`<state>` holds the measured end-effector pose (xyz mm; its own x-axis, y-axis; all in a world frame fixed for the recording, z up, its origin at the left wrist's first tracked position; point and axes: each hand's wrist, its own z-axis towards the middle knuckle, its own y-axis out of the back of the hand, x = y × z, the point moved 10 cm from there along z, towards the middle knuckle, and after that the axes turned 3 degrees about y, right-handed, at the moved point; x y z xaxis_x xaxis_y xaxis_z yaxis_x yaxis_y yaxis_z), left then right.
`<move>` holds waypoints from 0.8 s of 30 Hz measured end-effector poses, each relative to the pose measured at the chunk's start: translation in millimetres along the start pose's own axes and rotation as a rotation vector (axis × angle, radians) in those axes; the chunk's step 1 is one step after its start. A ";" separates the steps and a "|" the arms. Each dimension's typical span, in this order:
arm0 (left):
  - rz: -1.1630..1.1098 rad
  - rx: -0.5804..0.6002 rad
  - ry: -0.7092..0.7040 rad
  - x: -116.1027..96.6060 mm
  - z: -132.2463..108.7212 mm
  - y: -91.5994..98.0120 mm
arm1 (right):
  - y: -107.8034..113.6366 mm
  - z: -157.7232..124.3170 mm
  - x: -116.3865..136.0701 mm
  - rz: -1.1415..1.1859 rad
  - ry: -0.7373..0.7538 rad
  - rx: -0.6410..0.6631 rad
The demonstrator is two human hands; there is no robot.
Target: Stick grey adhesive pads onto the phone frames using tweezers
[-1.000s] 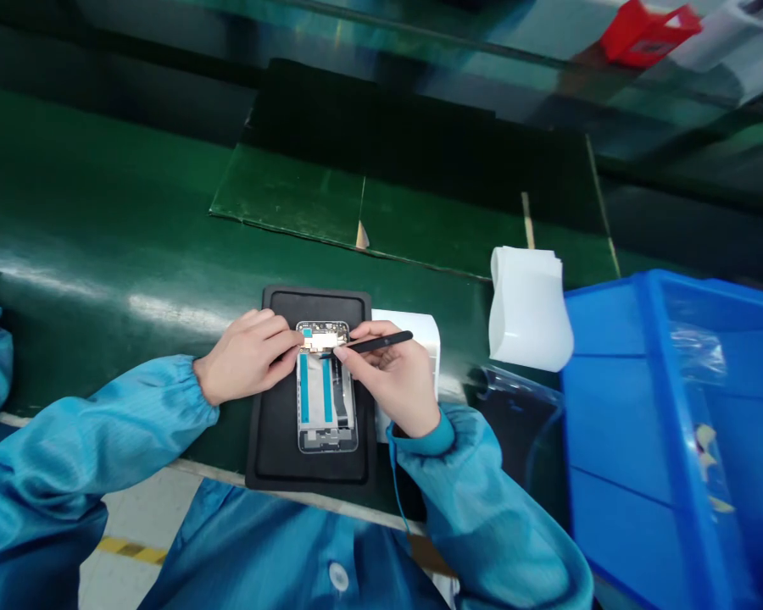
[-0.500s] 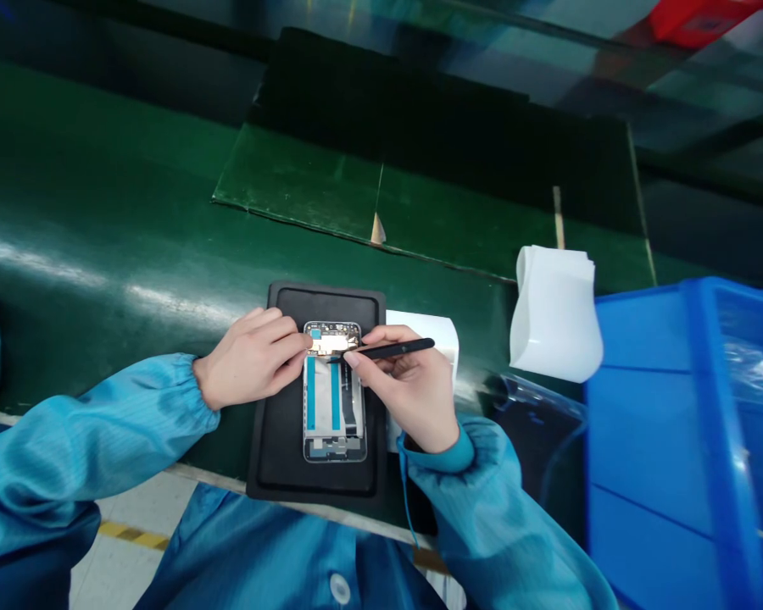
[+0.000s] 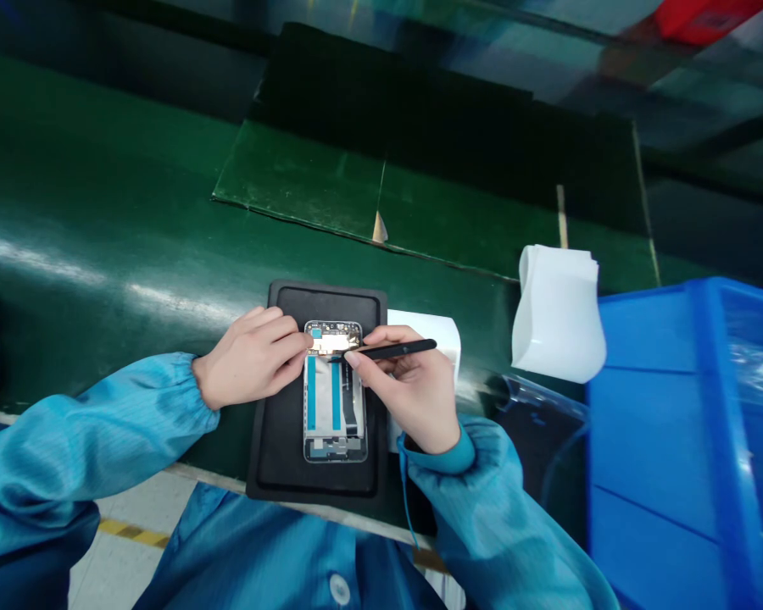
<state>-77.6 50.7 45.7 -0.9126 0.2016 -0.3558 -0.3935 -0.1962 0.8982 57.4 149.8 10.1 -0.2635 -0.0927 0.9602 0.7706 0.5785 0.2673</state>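
Note:
An opened smartphone (image 3: 323, 398) lies on a black tray (image 3: 280, 457), its circuit board at the top and two blue strips down the middle showing. My left hand (image 3: 254, 356) is closed, fingertips pressed against the phone's upper left edge. In my right hand (image 3: 416, 381) I grip black tweezers (image 3: 400, 348) between thumb and fingers. Their tip points left and lies over the lower edge of the circuit board. Whether the tip pinches anything is too small to tell.
White sheet material (image 3: 442, 332) sticks out from under the tray's right side. Folded white sheets (image 3: 559, 313) stand farther right, with clear plastic (image 3: 534, 407) below them. A blue bin (image 3: 648, 407) fills the right side. Green boards (image 3: 458, 212) lie at the back.
Both hands, the tweezers and the phone keep nearly the same places. The view has shifted very slightly.

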 end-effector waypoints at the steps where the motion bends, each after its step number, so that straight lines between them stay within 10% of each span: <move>1: 0.000 0.002 0.001 0.1 -0.1 -0.4 | -0.1 -0.1 0.0 -0.003 0.000 0.001; 24: 0.009 -0.011 -0.019 -2.0 0.6 1.9 | 1.1 -1.0 2.3 -0.032 0.016 -0.015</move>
<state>-76.4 50.5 48.3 -0.9137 0.2185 -0.3426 -0.3866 -0.2081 0.8984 58.2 149.4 12.6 -0.2789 -0.1238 0.9523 0.7707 0.5628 0.2989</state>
